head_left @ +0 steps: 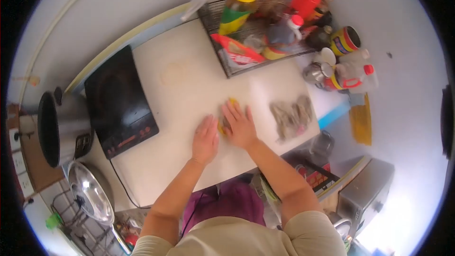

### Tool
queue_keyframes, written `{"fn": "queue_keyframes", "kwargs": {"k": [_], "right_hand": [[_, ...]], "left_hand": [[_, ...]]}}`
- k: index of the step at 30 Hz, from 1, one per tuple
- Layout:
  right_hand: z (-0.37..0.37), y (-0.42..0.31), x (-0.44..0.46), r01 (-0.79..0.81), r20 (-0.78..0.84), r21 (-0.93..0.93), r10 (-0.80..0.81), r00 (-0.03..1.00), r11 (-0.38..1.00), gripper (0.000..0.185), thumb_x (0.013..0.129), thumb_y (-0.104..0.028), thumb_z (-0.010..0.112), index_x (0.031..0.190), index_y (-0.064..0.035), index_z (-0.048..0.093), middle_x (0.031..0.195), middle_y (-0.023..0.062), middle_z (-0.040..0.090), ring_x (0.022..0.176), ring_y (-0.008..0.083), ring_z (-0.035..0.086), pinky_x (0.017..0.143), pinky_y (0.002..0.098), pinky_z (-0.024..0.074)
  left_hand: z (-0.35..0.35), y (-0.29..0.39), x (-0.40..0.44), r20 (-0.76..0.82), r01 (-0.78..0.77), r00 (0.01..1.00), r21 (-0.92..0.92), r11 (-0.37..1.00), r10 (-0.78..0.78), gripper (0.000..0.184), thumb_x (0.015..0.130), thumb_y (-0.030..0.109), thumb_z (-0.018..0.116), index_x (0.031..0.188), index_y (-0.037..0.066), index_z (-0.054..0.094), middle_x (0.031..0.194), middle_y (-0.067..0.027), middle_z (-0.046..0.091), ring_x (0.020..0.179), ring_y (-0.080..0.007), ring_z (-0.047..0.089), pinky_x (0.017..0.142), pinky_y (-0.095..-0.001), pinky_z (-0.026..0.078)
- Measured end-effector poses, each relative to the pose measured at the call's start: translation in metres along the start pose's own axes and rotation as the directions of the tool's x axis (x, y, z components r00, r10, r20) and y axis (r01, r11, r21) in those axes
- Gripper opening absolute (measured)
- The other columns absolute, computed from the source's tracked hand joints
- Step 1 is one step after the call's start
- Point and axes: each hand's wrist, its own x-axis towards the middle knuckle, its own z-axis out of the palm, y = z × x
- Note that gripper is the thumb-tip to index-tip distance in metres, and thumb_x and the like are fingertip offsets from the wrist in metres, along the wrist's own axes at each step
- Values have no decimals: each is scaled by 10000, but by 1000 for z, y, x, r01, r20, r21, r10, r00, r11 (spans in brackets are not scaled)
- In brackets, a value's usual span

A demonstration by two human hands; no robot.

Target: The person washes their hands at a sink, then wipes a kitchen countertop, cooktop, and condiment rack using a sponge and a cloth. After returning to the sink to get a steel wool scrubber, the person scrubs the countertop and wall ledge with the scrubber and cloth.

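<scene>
On the white counter [180, 99], a small yellow and grey item [220, 125] shows between and beneath my hands. It may be a cloth, but it is mostly covered. My right hand [240, 125] lies over it with fingers stretched out and slightly apart, pointing away from me. Just to the left, my left hand [205, 141] rests flat with its fingers extended, its fingertips beside the yellow edge. A crumpled grey-brown cloth [291, 116] lies on the counter to the right of my hands.
A black induction cooktop [118, 102] and its cord lie left, beside a steel pot [71, 128] and a lidded pan [90, 192]. A wire rack [227, 68] of bottles and jars stands at the back. More bottles [353, 76] stand back right, a metal appliance [365, 192] lower right.
</scene>
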Motion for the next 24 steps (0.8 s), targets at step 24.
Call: {"fn": "queue_keyframes", "kwargs": {"k": [24], "right_hand": [[-76, 217, -80, -606, -600, -14, 479, 641, 795, 546, 718, -144, 583, 1242, -29, 487, 1262, 226, 452, 1112, 408, 448, 955, 496, 343]], "left_hand": [[182, 158, 154, 477, -548, 765, 131, 826, 432, 594, 831, 268, 533, 1317, -36, 374, 1409, -178, 333, 1333, -280, 266, 1106, -387, 190]]}}
